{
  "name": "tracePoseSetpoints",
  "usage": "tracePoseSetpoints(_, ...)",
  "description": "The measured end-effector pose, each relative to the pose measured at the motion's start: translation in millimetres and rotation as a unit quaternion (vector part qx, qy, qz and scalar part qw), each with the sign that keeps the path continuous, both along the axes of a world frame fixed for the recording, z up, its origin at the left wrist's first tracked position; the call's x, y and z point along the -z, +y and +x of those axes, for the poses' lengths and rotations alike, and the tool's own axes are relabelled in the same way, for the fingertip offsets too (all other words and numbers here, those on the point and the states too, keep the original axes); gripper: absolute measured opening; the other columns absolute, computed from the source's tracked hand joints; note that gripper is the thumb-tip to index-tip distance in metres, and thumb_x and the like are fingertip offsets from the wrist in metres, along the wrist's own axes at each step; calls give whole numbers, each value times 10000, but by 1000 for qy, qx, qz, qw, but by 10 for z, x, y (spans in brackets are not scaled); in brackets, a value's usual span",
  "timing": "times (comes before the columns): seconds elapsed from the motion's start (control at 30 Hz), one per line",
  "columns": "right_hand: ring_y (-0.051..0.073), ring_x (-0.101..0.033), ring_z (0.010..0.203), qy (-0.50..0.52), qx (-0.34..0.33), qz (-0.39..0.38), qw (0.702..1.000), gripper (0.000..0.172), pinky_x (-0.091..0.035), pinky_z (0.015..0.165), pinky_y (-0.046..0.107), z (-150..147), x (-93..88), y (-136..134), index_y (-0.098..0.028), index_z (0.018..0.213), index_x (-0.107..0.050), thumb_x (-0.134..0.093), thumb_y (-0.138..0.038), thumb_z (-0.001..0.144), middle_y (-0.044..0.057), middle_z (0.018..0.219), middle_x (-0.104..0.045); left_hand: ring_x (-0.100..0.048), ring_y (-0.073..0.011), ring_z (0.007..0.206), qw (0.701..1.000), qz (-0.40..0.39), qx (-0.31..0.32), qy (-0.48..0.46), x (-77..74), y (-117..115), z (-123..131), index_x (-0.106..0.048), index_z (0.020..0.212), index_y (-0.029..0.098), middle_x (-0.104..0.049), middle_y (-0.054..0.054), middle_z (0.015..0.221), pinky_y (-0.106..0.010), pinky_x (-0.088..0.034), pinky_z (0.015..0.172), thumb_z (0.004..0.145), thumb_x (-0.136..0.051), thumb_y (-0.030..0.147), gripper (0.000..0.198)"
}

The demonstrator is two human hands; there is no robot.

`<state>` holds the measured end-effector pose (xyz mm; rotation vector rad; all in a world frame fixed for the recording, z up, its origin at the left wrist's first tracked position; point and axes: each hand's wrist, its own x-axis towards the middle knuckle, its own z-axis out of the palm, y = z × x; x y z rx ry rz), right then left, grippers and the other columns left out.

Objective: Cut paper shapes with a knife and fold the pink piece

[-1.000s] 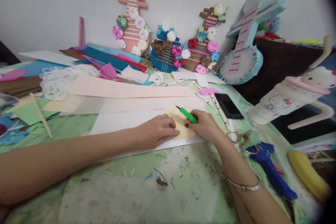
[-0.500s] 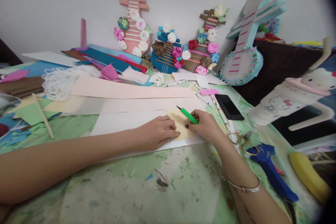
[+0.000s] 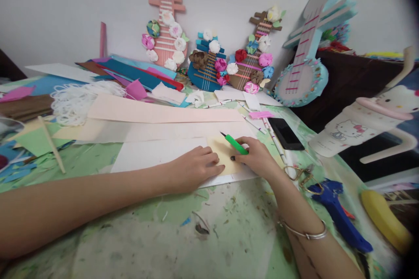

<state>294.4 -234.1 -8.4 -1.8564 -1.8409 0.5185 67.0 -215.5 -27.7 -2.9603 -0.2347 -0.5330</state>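
A green pen [image 3: 236, 144] with a dark tip is in my right hand [image 3: 260, 156]; its tip points up and away to the left. That hand rests on the right part of a pale yellow sheet [image 3: 220, 145], its fingers closed round the pen. My left hand [image 3: 195, 168] lies on the left edge of the same sheet with its fingers slightly bent and nothing in them. Under the yellow sheet is a white sheet [image 3: 147, 152]. Just behind them stretch long pale pink paper strips [image 3: 163, 114].
On the right are a phone [image 3: 285, 134], gold-handled scissors [image 3: 303, 175], a blue glue gun [image 3: 340, 216] and a tilted tumbler [image 3: 348, 128]. White string [image 3: 73, 101] and a wooden stick [image 3: 51, 144] lie left. Paper-flowered instrument models [image 3: 206, 63] stand along the wall.
Hardly anything differs. My left forearm has shifted very slightly, while both hands, the pen and the sheets keep their places.
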Motion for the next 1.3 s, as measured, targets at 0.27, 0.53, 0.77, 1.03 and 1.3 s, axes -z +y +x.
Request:
tracePoseSetpoints(0.27, 226, -602, 923, 45, -5, -10, 999, 387, -443, 787, 320, 43, 34, 10, -221, 1018, -668, -739, -225, 638, 34, 1028, -678, -563, -240, 907, 999, 29, -16, 22, -9, -46, 0, -536, 1151, 122, -621, -138, 970, -371, -469, 807, 922, -369, 72, 289)
tracePoseSetpoints(0.53, 193, -613, 822, 104, -22, -24, 994, 410, -452, 671, 281, 64, 40, 10, -207, 1037, -661, -735, -227, 635, 33, 1020, -679, -599, -241, 981, 999, 45, -12, 7, -7, -114, -18, -533, 1127, 129, -647, -149, 1016, -379, -492, 848, 914, -412, 58, 256)
tracePoseSetpoints(0.77, 188, -605, 808, 105, -23, -26, 994, 407, -444, 652, 276, 64, 27, 11, -195, 1032, -665, -731, -232, 632, 42, 1019, -676, -602, -232, 989, 1000, 11, -5, -8, 18, -97, -18, -555, 1102, 127, -649, -141, 1025, -367, -496, 870, 899, -412, 39, 264)
tracePoseSetpoints(1.03, 171, -603, 779, 128, -25, -35, 991, 398, -442, 634, 271, 82, 19, 17, -178, 1047, -668, -694, -230, 653, 52, 1080, -678, -538, -236, 936, 993, -114, -13, -30, -18, 4, 16, -610, 1125, 89, -600, -158, 1013, -395, -488, 858, 925, -371, 103, 312)
tracePoseSetpoints(1.3, 114, -554, 599, 158, -11, -63, 985, 434, -412, 550, 261, 76, 1, 9, -162, 1067, -660, -666, -160, 633, 43, 1001, -686, -493, -269, 1191, 988, -139, -33, -54, 29, 45, -25, -618, 1142, 136, -529, -182, 1289, -436, -453, 974, 915, -387, 128, 324)
